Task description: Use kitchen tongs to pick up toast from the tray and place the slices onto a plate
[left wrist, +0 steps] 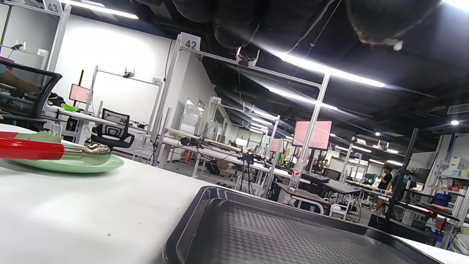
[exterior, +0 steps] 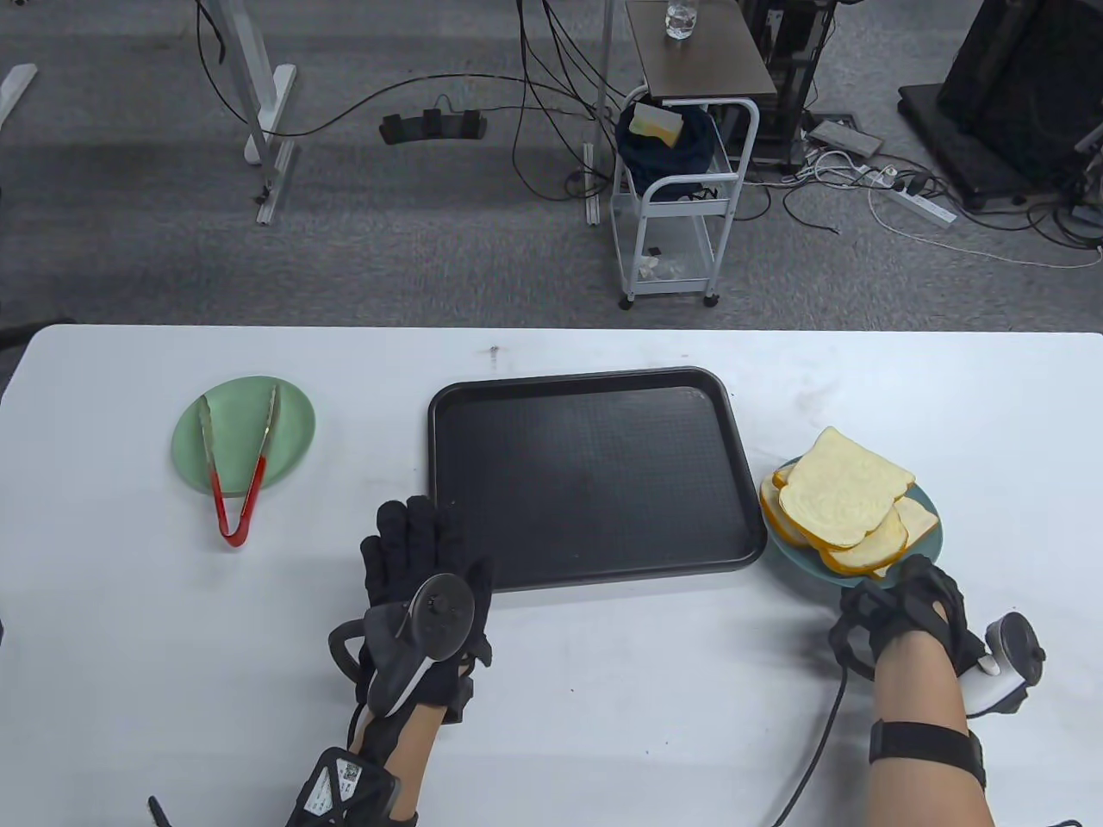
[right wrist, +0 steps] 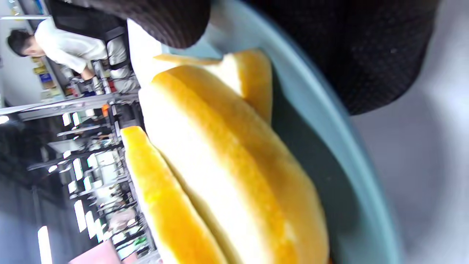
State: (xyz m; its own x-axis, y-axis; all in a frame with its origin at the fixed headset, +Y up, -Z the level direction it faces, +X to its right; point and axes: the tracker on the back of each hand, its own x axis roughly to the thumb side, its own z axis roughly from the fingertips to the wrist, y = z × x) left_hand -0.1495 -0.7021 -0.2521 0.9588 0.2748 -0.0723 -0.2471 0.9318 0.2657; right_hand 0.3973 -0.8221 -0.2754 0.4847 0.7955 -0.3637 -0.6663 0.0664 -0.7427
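Steadying the empty tray (exterior: 595,482) with my flat left hand (exterior: 422,586), my right hand (exterior: 896,616) grips the toast (exterior: 849,504) plate's (exterior: 926,538) near rim; tongs (exterior: 237,465) lie far left.

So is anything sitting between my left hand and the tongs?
Nothing visible: only bare white table separates the left hand from the tongs, which rest on the green plate, left of the tray.
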